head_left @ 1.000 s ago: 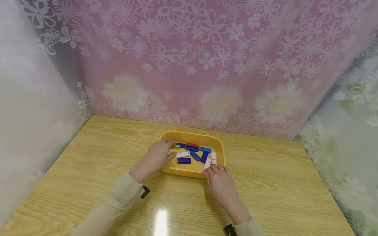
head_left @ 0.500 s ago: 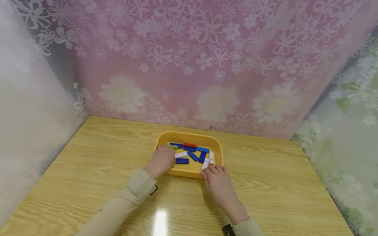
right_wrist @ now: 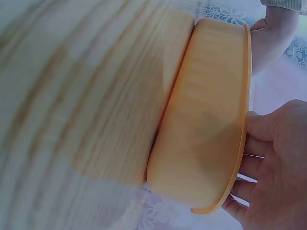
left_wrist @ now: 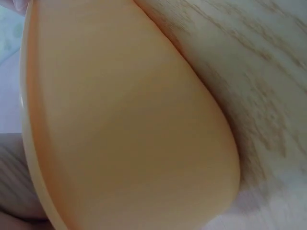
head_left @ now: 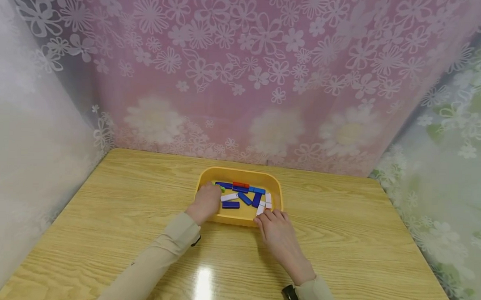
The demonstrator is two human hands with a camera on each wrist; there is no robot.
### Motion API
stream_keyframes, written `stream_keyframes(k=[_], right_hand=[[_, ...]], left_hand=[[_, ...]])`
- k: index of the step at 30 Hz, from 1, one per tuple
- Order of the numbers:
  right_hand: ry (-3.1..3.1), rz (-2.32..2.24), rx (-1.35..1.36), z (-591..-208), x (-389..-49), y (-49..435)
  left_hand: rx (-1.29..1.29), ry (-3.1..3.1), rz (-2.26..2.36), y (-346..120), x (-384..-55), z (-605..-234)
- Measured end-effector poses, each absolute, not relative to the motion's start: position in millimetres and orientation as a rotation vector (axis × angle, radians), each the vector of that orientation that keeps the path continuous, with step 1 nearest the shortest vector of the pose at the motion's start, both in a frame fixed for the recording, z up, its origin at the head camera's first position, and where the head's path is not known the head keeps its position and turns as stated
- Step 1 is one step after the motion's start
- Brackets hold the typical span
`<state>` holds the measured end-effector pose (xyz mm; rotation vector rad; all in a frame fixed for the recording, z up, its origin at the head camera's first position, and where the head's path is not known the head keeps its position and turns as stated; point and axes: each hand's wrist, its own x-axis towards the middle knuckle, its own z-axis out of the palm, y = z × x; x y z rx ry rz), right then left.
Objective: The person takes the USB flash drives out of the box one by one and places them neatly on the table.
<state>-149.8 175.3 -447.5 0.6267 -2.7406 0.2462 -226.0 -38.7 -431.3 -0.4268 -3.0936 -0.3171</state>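
A yellow plastic tray [head_left: 237,221] holds several small oblong blocks. My left hand [head_left: 205,203] reaches over its left side, knuckles up and fingers curled down around a green block [head_left: 222,189], whose end sticks out beside them. The fingertips are hidden under the hand. My right hand [head_left: 279,230] holds the near right corner of the tray, with fingers hooked over the rim; the right wrist view shows the thumb [right_wrist: 260,125] at the rim too. A white block [head_left: 261,208] lies right by those fingertips. The left wrist view is mostly filled by the tray's outer wall [left_wrist: 129,120].
Inside the tray, a red block [head_left: 240,185], a light blue block [head_left: 257,190] and dark blue ones line the far wall. A dark blue block [head_left: 231,205] and a white block [head_left: 229,197] lie near the left hand. The wooden table [head_left: 341,244] meets a floral curtain [head_left: 243,78] behind.
My left hand has moved from the tray's left rim rightward and inward over the green block, which now sits tilted at the fingers. The right hand keeps its place on the rim.
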Motion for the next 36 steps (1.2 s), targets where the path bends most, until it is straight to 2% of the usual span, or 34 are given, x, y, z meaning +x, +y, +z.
stream_keyframes(k=[11, 19, 28, 36], right_hand=[[-2.726, 0.248, 0.632, -448.0, -150.3, 174.7], [-2.691, 0.244, 0.644, -447.1, -149.2, 175.1], [-2.683, 0.243, 0.642, -448.2, -149.2, 175.3], [-2.704, 0.235, 0.627, -447.2, -149.0, 174.3]], left_hand=[[-0.379, -3.127, -0.393, -39.8, -230.1, -429.9], [-0.442, -2.959, -0.568, -41.9, -228.9, -425.9], [-0.521, -2.863, -0.917, -50.9, -214.1, -407.4], [-0.461, -2.779, -1.093, -67.4, -202.2, -400.8]])
